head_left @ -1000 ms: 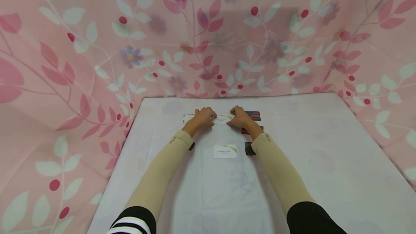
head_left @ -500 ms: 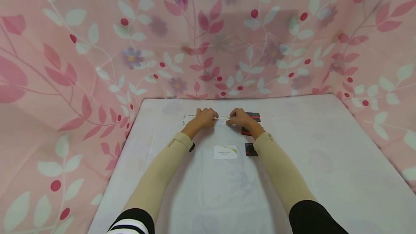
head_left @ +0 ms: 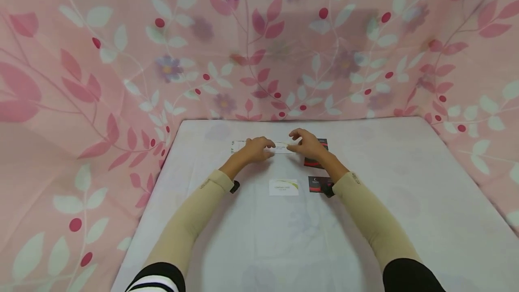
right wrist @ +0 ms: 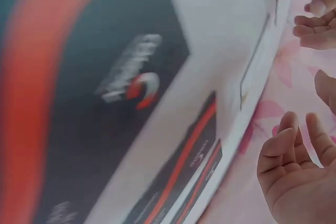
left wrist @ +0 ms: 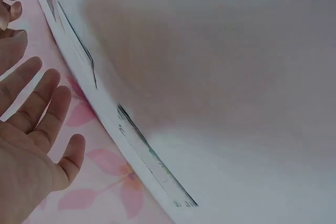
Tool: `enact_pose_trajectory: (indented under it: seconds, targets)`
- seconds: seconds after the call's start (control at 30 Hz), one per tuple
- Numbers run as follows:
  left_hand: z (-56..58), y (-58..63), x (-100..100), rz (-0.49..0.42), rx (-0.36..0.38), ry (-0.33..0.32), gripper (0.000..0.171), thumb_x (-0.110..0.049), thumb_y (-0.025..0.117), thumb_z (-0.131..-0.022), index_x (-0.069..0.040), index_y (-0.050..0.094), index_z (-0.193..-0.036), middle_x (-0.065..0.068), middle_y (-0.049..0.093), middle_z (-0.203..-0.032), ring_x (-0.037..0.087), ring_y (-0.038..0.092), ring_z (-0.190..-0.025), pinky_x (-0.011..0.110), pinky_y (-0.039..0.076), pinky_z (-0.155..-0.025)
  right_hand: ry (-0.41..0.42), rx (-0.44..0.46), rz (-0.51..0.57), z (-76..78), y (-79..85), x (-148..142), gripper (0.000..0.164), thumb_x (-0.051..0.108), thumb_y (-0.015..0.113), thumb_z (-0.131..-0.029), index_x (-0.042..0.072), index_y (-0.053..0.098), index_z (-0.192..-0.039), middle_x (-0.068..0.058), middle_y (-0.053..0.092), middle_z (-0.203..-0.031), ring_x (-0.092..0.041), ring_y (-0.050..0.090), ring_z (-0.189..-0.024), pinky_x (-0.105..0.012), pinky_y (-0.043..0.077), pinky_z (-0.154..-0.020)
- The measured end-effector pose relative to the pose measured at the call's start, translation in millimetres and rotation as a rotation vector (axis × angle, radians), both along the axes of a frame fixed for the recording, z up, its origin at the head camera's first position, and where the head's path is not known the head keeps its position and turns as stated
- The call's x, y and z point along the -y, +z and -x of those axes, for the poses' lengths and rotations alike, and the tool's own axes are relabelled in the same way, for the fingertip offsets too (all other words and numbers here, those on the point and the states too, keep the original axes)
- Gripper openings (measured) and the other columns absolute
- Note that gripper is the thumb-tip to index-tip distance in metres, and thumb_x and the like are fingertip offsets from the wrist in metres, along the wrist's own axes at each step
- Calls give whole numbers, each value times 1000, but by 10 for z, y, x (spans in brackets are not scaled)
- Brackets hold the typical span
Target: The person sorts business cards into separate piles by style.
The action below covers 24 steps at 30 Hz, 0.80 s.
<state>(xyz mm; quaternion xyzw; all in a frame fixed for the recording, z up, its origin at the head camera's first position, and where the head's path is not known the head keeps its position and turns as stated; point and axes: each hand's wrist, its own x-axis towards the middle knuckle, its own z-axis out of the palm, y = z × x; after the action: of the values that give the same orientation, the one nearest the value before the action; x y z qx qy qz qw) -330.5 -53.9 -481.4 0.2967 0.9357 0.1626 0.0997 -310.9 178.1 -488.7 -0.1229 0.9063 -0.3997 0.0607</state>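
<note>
A white business card with a green curve [head_left: 281, 148] lies flat near the back of the table, between my two hands. My left hand [head_left: 256, 148] hovers at its left edge, thumb and fingers parted; the left wrist view shows that hand [left wrist: 42, 129] with loosely spread fingers and nothing in them. On the other side, my right hand [head_left: 308, 143] is raised near the card's right end, fingers apart. Its palm [right wrist: 299, 182] holds nothing in the right wrist view. A white card with dark edge markings [head_left: 237, 145] lies partly hidden behind my left hand.
A second white card with a green curve [head_left: 284, 187] lies nearer the front. Black-and-red cards form a column on the right: one at the back [head_left: 323, 142], a middle card [head_left: 311, 163] and a front card [head_left: 316, 184], partly covered by my right arm. Floral cloth [head_left: 259, 57] hangs behind.
My right hand has come off the white card, lifting and shifting right with its fingers spread. My left fingers have loosened from the left edge. More of the front black-and-red card shows.
</note>
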Motion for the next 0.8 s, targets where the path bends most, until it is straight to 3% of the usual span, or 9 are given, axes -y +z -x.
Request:
enact_pose_trajectory:
  seconds: [0.17, 0.43, 0.63, 0.8]
  targets:
    - [-119, -42, 145, -71, 22, -14, 37, -28, 66, -94, -13, 66, -127, 8, 65, -125, 26, 59, -117, 54, 38, -97, 27, 21, -19, -194, -59, -45, 55, 24, 74, -89, 10, 52, -137, -18, 58, -130, -27, 60, -93, -37, 50, -79]
    - [-339, -42, 277, -143, -49, -55, 47, -30, 71, -90, -12, 61, -132, 13, 52, -140, 36, 46, -132, 62, 38, -99, 89, -8, -98, -420, -102, -76, 62, 22, 80, -84, 7, 53, -137, -19, 59, -127, -23, 58, -82, -34, 49, -75]
    - [-488, -72, 306, -227, 65, -92, 64, -30, 74, -89, -8, 49, -143, 13, 51, -143, 32, 45, -135, 50, 34, -112, 88, 34, -106, -555, -111, -81, 66, 26, 80, -83, 9, 50, -140, -18, 58, -127, -22, 56, -87, -35, 48, -77]
    - [-616, -71, 288, -259, 159, -145, 72, -31, 76, -87, -7, 44, -146, 15, 54, -140, 32, 52, -127, 47, 41, -107, 85, 113, -70, -691, -102, -75, 74, 27, 81, -82, 13, 43, -145, -18, 54, -132, -27, 56, -100, -42, 47, -88]
